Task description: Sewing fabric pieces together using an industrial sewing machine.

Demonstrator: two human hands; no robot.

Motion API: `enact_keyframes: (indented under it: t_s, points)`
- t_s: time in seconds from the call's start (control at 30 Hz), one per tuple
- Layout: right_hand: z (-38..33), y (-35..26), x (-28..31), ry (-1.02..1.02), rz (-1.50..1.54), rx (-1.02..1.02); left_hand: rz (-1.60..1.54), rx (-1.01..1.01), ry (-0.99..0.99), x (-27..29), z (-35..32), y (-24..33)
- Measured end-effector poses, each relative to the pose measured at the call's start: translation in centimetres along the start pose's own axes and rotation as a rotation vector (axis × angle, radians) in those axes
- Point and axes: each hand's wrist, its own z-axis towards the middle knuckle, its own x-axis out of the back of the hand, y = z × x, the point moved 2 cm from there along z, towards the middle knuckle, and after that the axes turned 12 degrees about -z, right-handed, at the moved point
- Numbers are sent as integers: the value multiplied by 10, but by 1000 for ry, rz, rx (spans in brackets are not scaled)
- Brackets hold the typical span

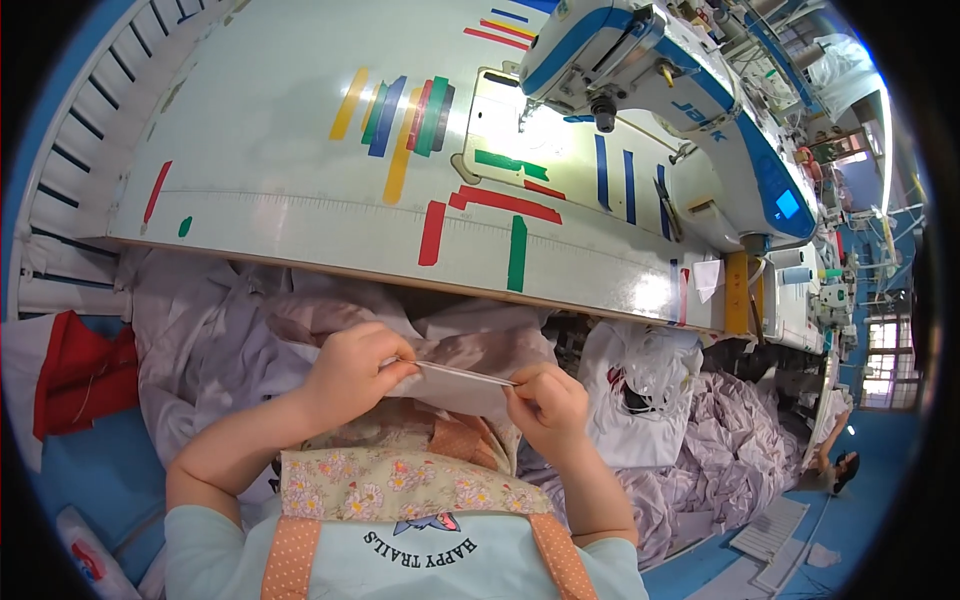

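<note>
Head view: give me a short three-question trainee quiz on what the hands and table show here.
1. True or false: both hands pinch the same piece of pale cloth.
2. Where is the sewing machine? A) upper right of the table B) on the floor C) in the lap
3. Fill in: the left hand and right hand hold the cloth below the table's near ____.

Key
1. True: each hand grips one end of the cloth.
2. A: it stands at the table's upper right, beyond the coloured tape strips.
3. Edge.
</note>
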Motion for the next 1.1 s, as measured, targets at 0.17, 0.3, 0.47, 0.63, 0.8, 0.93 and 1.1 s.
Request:
enact_keyframes:
  t_s: [0.17,0.3,0.47,0.63,0.8,0.93,1.1]
  points:
    - [10,3,10,23,-53,131,59,-56,16,11,5,-3]
    - [15,-8,11,-44,-99,147,105,-98,-29,18,6,19]
    - [24,-55,91,-152,32,124,-14,-187,-315,49,10,110]
    - [51,-30,114,-372,7,-88,-226,413,-380,37,55,106]
    - [74,50,37,-197,-103,-149,-126,168,-199,14,93,27]
    - [111,84,27,-63,-232,-85,-29,-32,-95,24,151,-9]
    - [146,103,23,-141,-442,-10,321,-327,-73,28,189,-23]
